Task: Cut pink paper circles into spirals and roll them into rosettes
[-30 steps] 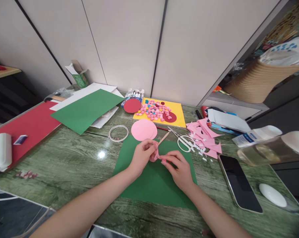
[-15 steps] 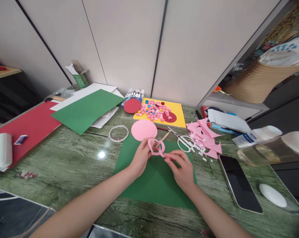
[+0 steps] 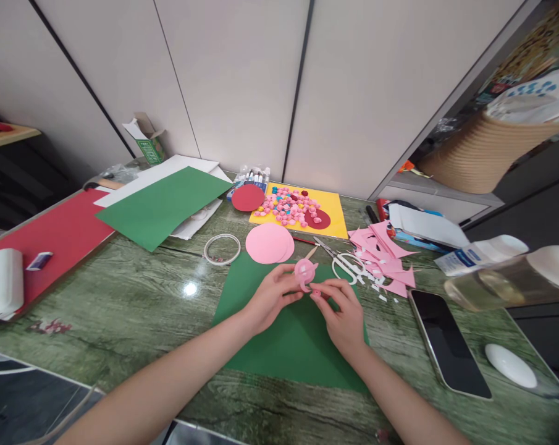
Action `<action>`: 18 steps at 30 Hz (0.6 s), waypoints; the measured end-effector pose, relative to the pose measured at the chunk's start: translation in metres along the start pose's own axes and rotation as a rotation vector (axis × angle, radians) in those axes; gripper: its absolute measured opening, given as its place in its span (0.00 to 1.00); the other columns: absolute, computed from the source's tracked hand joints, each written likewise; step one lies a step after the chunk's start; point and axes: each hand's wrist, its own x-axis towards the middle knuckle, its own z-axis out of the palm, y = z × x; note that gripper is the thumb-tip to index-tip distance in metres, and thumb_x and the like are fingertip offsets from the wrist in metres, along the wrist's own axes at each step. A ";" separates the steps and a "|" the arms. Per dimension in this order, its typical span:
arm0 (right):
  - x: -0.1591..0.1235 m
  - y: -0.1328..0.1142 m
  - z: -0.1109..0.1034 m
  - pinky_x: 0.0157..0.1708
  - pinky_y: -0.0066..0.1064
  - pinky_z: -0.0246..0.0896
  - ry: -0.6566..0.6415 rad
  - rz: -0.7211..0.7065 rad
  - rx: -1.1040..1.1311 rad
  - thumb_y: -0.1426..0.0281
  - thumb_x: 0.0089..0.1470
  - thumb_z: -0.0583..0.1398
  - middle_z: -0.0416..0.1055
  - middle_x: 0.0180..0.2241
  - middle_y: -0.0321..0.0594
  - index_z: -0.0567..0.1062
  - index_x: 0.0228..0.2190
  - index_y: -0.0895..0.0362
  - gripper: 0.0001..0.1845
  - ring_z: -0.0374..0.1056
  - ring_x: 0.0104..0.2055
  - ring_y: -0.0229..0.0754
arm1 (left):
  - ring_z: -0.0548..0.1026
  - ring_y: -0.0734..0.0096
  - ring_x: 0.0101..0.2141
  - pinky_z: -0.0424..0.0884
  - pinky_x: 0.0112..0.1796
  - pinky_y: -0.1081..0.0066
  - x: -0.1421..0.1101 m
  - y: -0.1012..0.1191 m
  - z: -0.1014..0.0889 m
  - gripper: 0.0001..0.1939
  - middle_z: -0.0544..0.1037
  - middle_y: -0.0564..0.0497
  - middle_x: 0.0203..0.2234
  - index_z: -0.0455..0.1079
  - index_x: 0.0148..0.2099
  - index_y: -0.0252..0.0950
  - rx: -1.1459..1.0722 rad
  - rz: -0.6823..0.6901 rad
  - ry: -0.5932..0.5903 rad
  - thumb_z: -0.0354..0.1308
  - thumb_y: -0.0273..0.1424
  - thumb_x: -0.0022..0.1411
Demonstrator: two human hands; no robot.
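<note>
Head view: my left grip point(image 3: 270, 301) pinches a pink curl point(image 3: 309, 275) over green paper point(image 3: 293, 346), my right grip point(image 3: 343, 314) a pink bit point(image 3: 317, 293).

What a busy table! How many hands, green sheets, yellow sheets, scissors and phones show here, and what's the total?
Left hand and right hand: 2
Far green sheet and near green sheet: 2
Yellow sheet: 1
Scissors: 1 pair
Phone: 1
Total: 7

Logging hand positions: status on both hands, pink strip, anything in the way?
Left hand holding curled pink strip. Right hand pinching small pink piece close by. Scissors beyond right hand, not between hands.
</note>
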 end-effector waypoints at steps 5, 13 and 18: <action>0.000 0.000 0.000 0.31 0.28 0.64 0.002 0.022 -0.003 0.73 0.52 0.58 0.65 0.32 0.38 0.76 0.34 0.53 0.07 0.64 0.32 0.36 | 0.69 0.78 0.29 0.63 0.33 0.75 0.003 -0.003 -0.002 0.13 0.74 0.50 0.30 0.68 0.36 0.33 0.161 0.091 0.086 0.62 0.34 0.50; 0.000 0.002 -0.002 0.27 0.29 0.63 0.124 0.122 -0.011 0.69 0.52 0.58 0.65 0.32 0.38 0.76 0.33 0.53 0.07 0.64 0.31 0.37 | 0.60 0.83 0.21 0.55 0.25 0.78 0.011 -0.006 -0.013 0.16 0.66 0.56 0.20 0.69 0.29 0.32 0.123 0.119 0.242 0.61 0.41 0.48; -0.001 0.005 -0.002 0.28 0.30 0.63 0.173 0.124 0.010 0.68 0.51 0.59 0.65 0.32 0.38 0.76 0.32 0.53 0.06 0.65 0.31 0.38 | 0.59 0.84 0.21 0.53 0.23 0.78 0.012 -0.004 -0.013 0.16 0.68 0.55 0.25 0.70 0.38 0.34 0.139 0.145 0.316 0.61 0.39 0.49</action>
